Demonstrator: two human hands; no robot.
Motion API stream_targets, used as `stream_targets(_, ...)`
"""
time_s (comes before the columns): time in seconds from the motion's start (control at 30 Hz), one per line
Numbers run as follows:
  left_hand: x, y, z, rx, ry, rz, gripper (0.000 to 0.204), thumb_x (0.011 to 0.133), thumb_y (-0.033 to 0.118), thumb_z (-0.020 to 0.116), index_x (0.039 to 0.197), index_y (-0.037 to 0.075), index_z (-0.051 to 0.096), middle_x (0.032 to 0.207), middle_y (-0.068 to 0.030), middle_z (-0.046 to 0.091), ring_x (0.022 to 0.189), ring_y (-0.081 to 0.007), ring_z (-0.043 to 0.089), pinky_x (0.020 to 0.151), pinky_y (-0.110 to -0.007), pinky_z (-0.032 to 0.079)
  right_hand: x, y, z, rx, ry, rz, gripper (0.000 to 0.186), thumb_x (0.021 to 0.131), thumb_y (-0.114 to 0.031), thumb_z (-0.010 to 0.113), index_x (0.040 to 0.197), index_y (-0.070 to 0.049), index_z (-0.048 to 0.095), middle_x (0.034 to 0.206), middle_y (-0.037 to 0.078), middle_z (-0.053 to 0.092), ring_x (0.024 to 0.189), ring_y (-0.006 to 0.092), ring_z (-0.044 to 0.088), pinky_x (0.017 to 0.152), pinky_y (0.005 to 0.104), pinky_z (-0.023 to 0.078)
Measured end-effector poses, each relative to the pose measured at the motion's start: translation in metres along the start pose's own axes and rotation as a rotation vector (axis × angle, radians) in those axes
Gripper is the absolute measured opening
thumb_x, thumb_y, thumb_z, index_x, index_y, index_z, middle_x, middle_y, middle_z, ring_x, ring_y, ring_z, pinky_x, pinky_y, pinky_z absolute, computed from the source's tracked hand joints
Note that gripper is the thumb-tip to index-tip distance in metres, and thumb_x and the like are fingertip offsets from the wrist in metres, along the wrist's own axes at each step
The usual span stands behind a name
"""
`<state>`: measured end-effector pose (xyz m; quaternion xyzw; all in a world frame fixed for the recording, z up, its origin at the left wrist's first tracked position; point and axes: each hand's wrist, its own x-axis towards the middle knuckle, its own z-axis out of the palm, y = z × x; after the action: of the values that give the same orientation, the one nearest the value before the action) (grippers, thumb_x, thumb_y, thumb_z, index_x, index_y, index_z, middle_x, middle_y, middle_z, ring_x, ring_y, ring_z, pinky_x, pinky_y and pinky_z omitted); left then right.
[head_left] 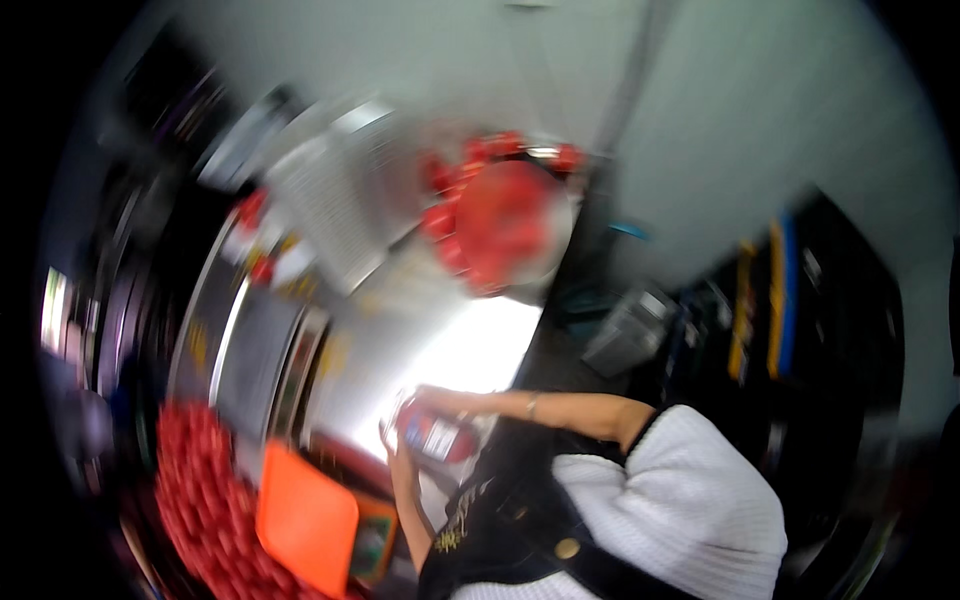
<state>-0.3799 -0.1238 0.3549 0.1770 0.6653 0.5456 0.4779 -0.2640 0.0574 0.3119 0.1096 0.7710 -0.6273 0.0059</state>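
The left hand [393, 438] and right hand [438, 400] hold the red pack [440, 440], blurred fingers closed on it, at the table's [385, 335] near end.

The table [440, 340] at the frame's centre is surfaced in smooth, glossy metal. The pack [462, 447] below is wrapped in shiny plastic and faced with a paper-like label [439, 438]. Smooth plastic is suggested by the orange board [305, 520], lower left. At lower right, the sleeve [700, 490] is made of ribbed, matt cloth.

White glare washes out the blurred metal table [463, 335].
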Motion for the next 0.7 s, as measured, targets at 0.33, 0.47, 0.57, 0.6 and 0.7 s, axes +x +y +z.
stream_targets(0.33, -0.074, 0.03, 0.118, -0.28, -0.482, -0.151, 0.061, 0.092, 0.047, 0.051, 0.134, 0.004, 0.04, 0.131, -0.0136, 0.05, 0.112, -0.0275, 0.056, 0.095, -0.043, 0.047, -0.221, -0.124, 0.019, 0.609, 1.114, -0.147, 0.083, 0.078, -0.021, 0.073, 0.143, 0.0, 0.026, 0.114, 0.013, 0.059, 0.1, 0.0191, 0.058, 0.089, 0.0312, 0.047)
stream_targets(0.47, -0.125, 0.025, 0.17, -0.001, -1.246, -0.111, 0.059, 0.094, 0.034, 0.053, 0.141, 0.007, 0.033, 0.133, -0.0138, 0.049, 0.121, -0.0248, 0.048, 0.098, -0.035, 0.039, -0.394, -0.207, 0.034, 0.428, 1.483, 0.006, 0.085, 0.081, -0.023, 0.072, 0.144, 0.002, 0.021, 0.132, 0.019, 0.047, 0.118, 0.0234, 0.048, 0.097, 0.0359, 0.043)
stream_targets(0.57, -0.117, 0.018, 0.163, 0.447, -0.841, 0.289, 0.051, 0.089, 0.021, 0.063, 0.133, 0.002, 0.045, 0.13, -0.0151, 0.051, 0.12, -0.0248, 0.049, 0.099, -0.035, 0.038, -0.512, -0.228, 0.067, -0.111, 1.88, 0.24, 0.077, 0.082, -0.02, 0.07, 0.143, 0.0, 0.027, 0.129, 0.017, 0.052, 0.113, 0.0226, 0.055, 0.09, 0.0355, 0.049)
stream_targets(0.6, -0.102, 0.006, 0.147, 0.735, -0.627, 0.568, 0.049, 0.087, 0.02, 0.064, 0.129, 0.001, 0.048, 0.127, -0.0166, 0.053, 0.116, -0.0278, 0.05, 0.1, -0.037, 0.037, -0.548, -0.238, 0.078, -0.213, 1.94, 0.418, 0.079, 0.08, -0.022, 0.071, 0.142, 0.0, 0.028, 0.126, 0.02, 0.054, 0.111, 0.0248, 0.056, 0.092, 0.037, 0.048)
stream_targets(0.7, -0.071, -0.026, 0.101, 1.008, -0.196, 0.865, 0.05, 0.083, 0.016, 0.066, 0.125, -0.004, 0.047, 0.119, -0.0224, 0.05, 0.111, -0.0386, 0.045, 0.098, -0.045, 0.035, -0.652, -0.202, 0.107, -0.636, 1.975, 1.234, 0.078, 0.077, -0.032, 0.072, 0.141, -0.012, 0.032, 0.118, 0.025, 0.052, 0.106, 0.0388, 0.057, 0.09, 0.0444, 0.047)
